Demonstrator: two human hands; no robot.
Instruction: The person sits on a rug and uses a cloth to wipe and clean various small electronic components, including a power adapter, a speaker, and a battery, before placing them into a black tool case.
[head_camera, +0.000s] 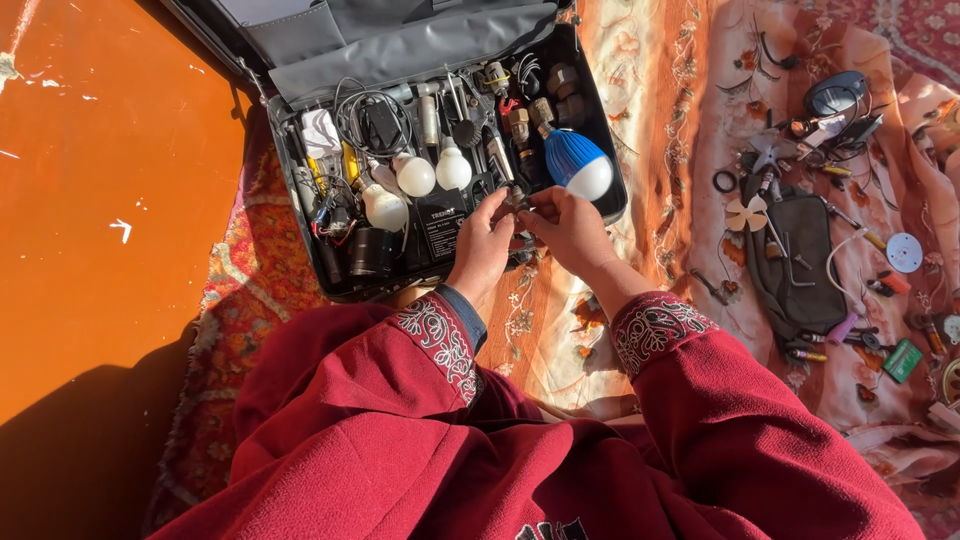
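Your left hand (483, 245) and right hand (570, 228) pinched 1 small metal part (518, 199) between fingertips, above the near rim of the open tool case (610, 150); blue-and-white bulb (578, 164) just beyond

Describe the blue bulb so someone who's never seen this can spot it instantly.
Start at the open grey tool case lying between the orange floor and the patterned cloth. Go to its right end, just above the person's right hand. The blue bulb lies there: a ribbed blue body with a white dome, while the other bulbs in the case are all white.
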